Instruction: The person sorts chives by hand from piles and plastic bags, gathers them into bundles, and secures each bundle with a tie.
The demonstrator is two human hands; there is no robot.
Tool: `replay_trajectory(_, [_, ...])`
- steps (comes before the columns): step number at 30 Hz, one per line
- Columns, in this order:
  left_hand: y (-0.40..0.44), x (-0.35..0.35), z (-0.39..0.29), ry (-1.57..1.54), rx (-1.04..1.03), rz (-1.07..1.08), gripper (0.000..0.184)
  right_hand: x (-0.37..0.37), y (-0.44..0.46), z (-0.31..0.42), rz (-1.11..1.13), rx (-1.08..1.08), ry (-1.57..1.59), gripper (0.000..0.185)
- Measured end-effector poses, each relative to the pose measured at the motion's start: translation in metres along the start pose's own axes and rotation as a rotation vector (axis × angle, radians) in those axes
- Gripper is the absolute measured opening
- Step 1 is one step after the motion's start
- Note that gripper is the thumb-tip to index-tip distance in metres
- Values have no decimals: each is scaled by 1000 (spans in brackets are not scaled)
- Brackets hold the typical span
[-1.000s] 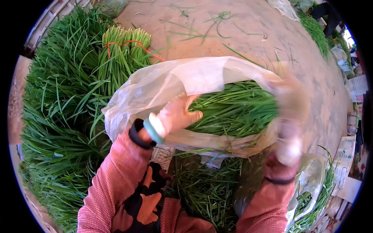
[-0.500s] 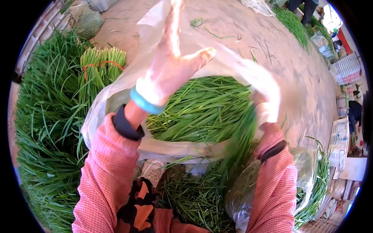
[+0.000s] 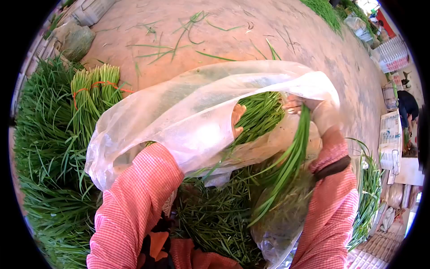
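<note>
A translucent white plastic bag [image 3: 179,103] lies in front of me, its mouth partly folded over. Inside it are green garlic chives [image 3: 262,112]. My left hand [image 3: 238,119] reaches under the plastic; its visible fingers are apart against the chives, and the rest is covered by the bag. At the bag's right side, my right hand [image 3: 293,104] is closed around a bunch of long chive leaves [image 3: 293,152], which hang down toward me outside the bag. Part of that hand is hidden by the plastic and leaves.
A large pile of chives [image 3: 49,148] stands on the left, with a bundle [image 3: 96,87] tied by orange string. Loose leaves [image 3: 183,36] lie on the floor. Cut greens [image 3: 219,215] and clear plastic [image 3: 277,233] are near my lap. A person [image 3: 407,107] bends at the far right.
My left hand has come down from above the bag and gone under its plastic. The bag's far edge has folded down over the chives. My right hand has stayed on the right side.
</note>
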State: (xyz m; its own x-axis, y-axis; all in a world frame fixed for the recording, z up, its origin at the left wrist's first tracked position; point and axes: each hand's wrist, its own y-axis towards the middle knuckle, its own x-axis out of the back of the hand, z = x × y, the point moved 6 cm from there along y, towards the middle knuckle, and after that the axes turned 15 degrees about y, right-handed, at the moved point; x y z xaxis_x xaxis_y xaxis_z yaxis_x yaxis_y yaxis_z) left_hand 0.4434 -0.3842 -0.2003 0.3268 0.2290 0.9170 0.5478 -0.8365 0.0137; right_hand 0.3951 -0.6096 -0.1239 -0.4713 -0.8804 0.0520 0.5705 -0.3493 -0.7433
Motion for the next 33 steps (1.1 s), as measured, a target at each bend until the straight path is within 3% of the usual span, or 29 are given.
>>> replay_trajectory(1, [7,11,-1,-9,69,124,63,-8,12,-14,39,-88,31,25])
replay_trajectory(3, [5,-2,11,-16,60,151,63,-25,30,-39,89,-208,79,25])
replay_trajectory(5, [-12,17,16,-29,20,199,61,-36,36,-56,58,-185,131,24])
replay_trajectory(8, [-50,69,34,-58,-55,269,58,-77,30,-72,260,-277,-16,23])
replay_trajectory(9, [-63,87,39,-44,-77,306,57,-93,30,-75,289,-217,-279,24])
replay_trajectory(11, [-92,113,49,31,-113,382,55,-117,13,-69,305,-114,-411,23])
replay_trajectory(16, [-166,77,55,450,-90,495,50,-173,1,-78,357,165,-500,11])
replay_trajectory(18, [-198,56,58,676,40,514,45,-192,-12,-71,335,572,-779,12])
replay_trajectory(19, [-210,56,60,671,47,518,45,-201,-15,-73,343,568,-783,12])
replay_trajectory(21, [-236,57,49,189,-91,606,22,-219,-19,-81,238,559,-1303,24])
replay_trajectory(22, [-239,62,33,239,-148,568,10,-227,-21,-88,268,908,-1271,29])
replay_trajectory(25, [-245,58,24,167,-207,576,22,-262,-36,-113,233,1018,-1366,28])
replay_trajectory(26, [-243,62,26,164,-201,575,22,-269,-42,-116,311,777,-1353,28])
replay_trajectory(28, [-223,95,27,-120,-153,474,43,-284,-31,-121,258,773,-1281,27])
replay_trajectory(29, [-210,107,36,-46,-67,543,53,-289,-18,-124,194,766,-1208,27])
replay_trajectory(31, [-184,126,65,-8,14,-64,44,-287,-12,-99,88,1082,-930,32])
replay_trajectory(33, [-165,123,90,-535,303,-54,36,-270,1,-91,327,951,-1659,34])
